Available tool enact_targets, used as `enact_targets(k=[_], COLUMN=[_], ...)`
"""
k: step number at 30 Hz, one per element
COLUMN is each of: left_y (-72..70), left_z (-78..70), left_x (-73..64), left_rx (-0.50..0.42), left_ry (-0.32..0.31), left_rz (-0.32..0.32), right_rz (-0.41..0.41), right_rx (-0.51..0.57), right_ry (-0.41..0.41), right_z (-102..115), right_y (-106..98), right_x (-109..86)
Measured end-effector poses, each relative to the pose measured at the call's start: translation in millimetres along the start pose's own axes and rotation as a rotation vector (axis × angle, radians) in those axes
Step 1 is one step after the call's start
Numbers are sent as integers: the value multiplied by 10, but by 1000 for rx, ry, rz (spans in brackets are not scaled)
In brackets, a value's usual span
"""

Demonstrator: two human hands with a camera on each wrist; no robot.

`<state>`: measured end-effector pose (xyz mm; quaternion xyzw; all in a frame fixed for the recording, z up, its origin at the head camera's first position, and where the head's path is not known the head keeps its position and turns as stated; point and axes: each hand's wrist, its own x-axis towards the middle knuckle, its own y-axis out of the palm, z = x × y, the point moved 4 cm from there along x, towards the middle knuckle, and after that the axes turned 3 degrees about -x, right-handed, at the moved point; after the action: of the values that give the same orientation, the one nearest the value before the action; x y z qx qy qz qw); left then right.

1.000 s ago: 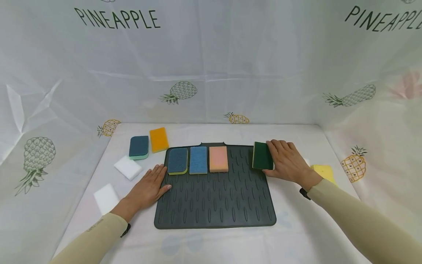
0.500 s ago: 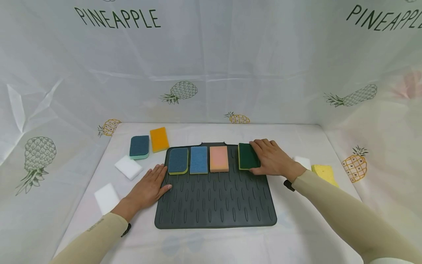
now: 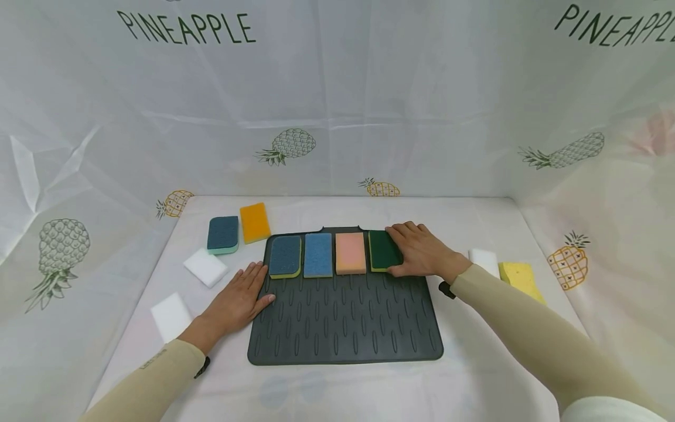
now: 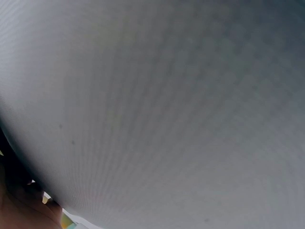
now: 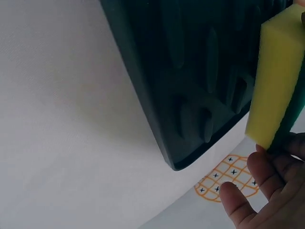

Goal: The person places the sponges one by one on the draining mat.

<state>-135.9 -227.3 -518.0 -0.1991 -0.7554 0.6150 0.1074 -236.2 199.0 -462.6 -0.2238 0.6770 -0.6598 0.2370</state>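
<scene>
A dark green scouring sponge (image 3: 384, 251) with a yellow foam side is at the far right of the ribbed dark grey mat (image 3: 345, 322). My right hand (image 3: 422, 251) grips it between thumb and fingers, and its yellow foam (image 5: 276, 81) shows in the right wrist view. To its left, in a row along the mat's back edge, lie a pink sponge (image 3: 350, 254), a blue sponge (image 3: 318, 255) and a dark blue sponge (image 3: 285, 257). My left hand (image 3: 234, 302) rests with straight fingers on the mat's left edge. In the left wrist view, pale cloth fills nearly everything.
Left of the mat lie an orange sponge (image 3: 255, 223), a teal sponge (image 3: 222, 233) and two white pads, one upper (image 3: 205, 268) and one lower (image 3: 171, 316). On the right are a white pad (image 3: 484, 261) and a yellow sponge (image 3: 521, 280). A pineapple-print sheet surrounds the table.
My right hand has brought the green sponge leftward from the mat's right edge to close beside the pink one. The white pad at right has come into view. My left hand has stayed put.
</scene>
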Motion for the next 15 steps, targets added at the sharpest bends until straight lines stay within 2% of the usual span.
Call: enact_targets(k=[15], left_y=[24], left_z=[14], left_x=[9], left_rx=[5], left_ry=[-7], left_rz=[3], right_rz=[68], right_rx=[35], right_ry=[28], right_z=[11], right_y=[127], right_x=[87])
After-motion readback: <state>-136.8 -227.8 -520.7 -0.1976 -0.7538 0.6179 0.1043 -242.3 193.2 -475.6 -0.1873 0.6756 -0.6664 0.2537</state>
